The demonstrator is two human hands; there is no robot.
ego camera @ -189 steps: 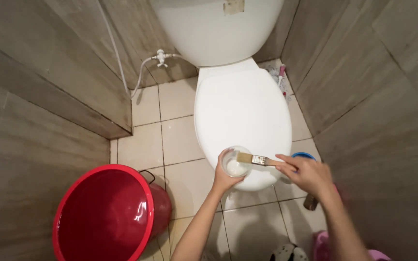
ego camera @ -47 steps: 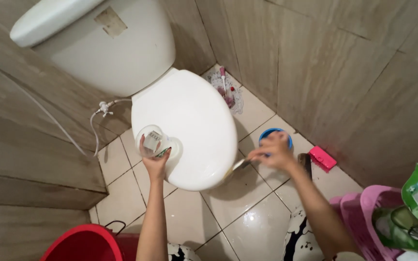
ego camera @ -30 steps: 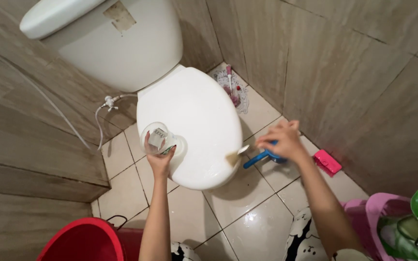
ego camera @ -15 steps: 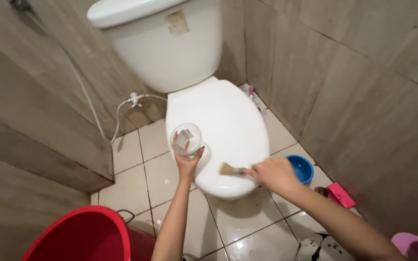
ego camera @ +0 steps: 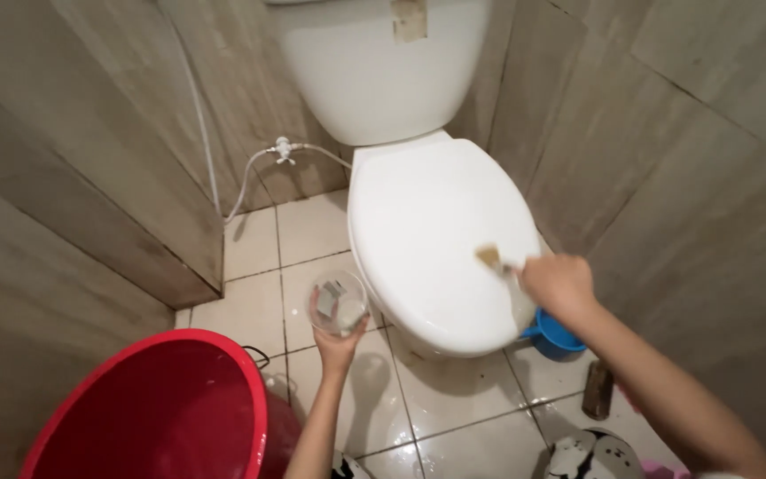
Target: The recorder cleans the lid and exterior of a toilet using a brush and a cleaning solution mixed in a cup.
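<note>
- The toilet lid [ego camera: 436, 239] looks like smooth, glossy white plastic, with a wet sheen near its front edge.
- The tank [ego camera: 374, 71] behind it is glossy white ceramic.
- The cup [ego camera: 338, 302] in the left hand [ego camera: 337, 341] is clear, see-through plastic or glass; which one cannot be told.
- The brush [ego camera: 495, 260] in the right hand [ego camera: 558, 284] has pale, matt bristles.
- The bucket [ego camera: 148, 412] is shiny red plastic.
- The floor tiles [ego camera: 312, 231] are glazed, cream and reflective, wet-looking near the bottom.
- The wall tiles [ego camera: 73, 177] are matt grey-brown with a stone-like grain.
- The hose [ego camera: 223, 191] is smooth white plastic.
</note>
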